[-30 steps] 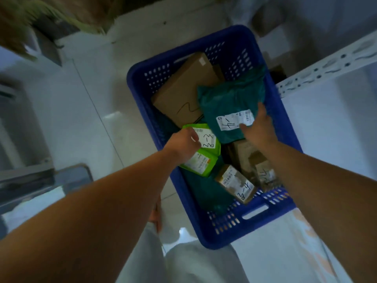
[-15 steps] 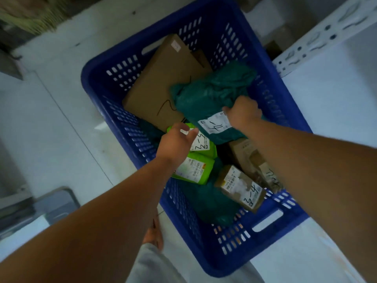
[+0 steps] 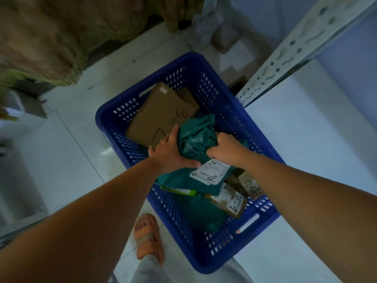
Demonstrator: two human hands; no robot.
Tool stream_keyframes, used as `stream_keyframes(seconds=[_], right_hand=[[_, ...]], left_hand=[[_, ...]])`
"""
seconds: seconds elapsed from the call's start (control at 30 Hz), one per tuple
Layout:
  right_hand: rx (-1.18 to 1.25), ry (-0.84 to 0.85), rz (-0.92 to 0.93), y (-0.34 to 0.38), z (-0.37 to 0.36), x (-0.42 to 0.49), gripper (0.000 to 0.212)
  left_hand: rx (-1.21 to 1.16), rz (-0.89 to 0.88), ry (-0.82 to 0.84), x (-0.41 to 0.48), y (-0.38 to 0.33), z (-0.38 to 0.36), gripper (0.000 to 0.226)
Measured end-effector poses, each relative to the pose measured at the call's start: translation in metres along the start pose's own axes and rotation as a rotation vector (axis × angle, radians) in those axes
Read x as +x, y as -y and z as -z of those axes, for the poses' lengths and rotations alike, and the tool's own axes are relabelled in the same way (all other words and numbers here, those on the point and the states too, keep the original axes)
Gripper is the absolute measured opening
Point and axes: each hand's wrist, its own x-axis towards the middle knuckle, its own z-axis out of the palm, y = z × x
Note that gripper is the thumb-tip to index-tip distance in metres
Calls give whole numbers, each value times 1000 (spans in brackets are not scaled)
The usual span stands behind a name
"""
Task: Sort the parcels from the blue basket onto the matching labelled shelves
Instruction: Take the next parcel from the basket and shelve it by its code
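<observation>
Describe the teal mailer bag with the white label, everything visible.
The teal mailer bag is soft, crinkled plastic, bunched at its upper end, with a hand-marked white label at its near end. It lies atop other parcels inside the blue basket. The right hand grips its bunched part; the left hand rests flat against its left side.

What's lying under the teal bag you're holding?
The green parcel shows only an edge beneath the teal bag, next to a brown box marked 3-4. Its remaining part is covered.

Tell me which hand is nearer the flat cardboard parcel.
Left. The left hand overlaps the cardboard parcel; the right hand grips the teal bag beside it.
</observation>
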Motion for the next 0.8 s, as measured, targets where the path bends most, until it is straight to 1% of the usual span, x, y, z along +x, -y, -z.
stream_keyframes(seconds=[0.07,0.1,0.17,0.2,0.23,0.27,0.37,0.43,0.47,0.57,0.6,0.7,0.73,0.8], right_hand=[[87,4,-35,7,18,-17,31],[130,-2,-35,10,26,-26,28],[168,-18,-27,13,44,-43,17],[169,-27,-19,14,52,-53,15],[165,-36,-8,14,60,-63,18],[155,-50,11,15,68,-74,26],[27,-168,90,19,94,-118,65],[-124,-282,105,27,109,-155,78],[-161,-328,99,32,115,-174,79],[-57,-448,46,55,128,-229,75],[-12,-491,35,63,131,-247,77],[127,-643,19,87,141,-309,94],[158,-681,16,94,145,-333,99],[178,-709,0,104,151,-380,109]], left_hand=[[-186,29,13,-14,-7,4,147],[-249,35,7,-21,-12,5,148],[-319,34,-16,-36,-25,9,141],[-336,22,-30,-45,-32,12,136],[-338,3,-51,-54,-40,16,133],[-329,-21,-75,-64,-48,20,130],[-284,-72,-149,-98,-67,39,129],[-278,-106,-199,-124,-79,57,127],[-295,-130,-213,-137,-84,67,124],[-415,-217,-198,-185,-112,101,102],[-440,-246,-184,-200,-122,111,97],[-437,-390,-126,-243,-156,142,98],[-431,-436,-100,-256,-169,151,95],[-422,-538,-46,-286,-195,163,79]])
